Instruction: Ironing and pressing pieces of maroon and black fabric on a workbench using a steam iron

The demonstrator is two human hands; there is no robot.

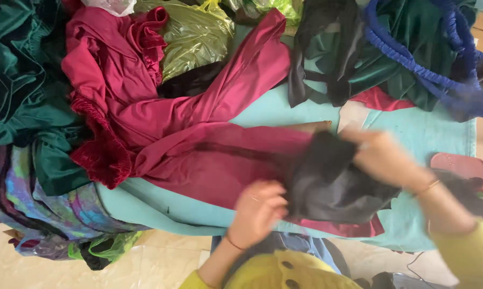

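A crimson garment (193,128) lies spread over a turquoise-covered table (284,109). A piece of sheer black fabric (327,182) sits on its lower right part. My left hand (257,211) pinches the black fabric's lower left edge. My right hand (383,155), blurred by motion, grips the fabric's upper right corner. Both wrists carry thin bangles, and my sleeves are yellow.
Dark green cloth (22,85) is heaped at the left, with a multicoloured printed fabric (43,208) below it. A green plastic bag (196,37) lies at the top. Green fabric with blue ruffled trim (413,53) fills the top right. A pink slipper (461,166) lies at the right.
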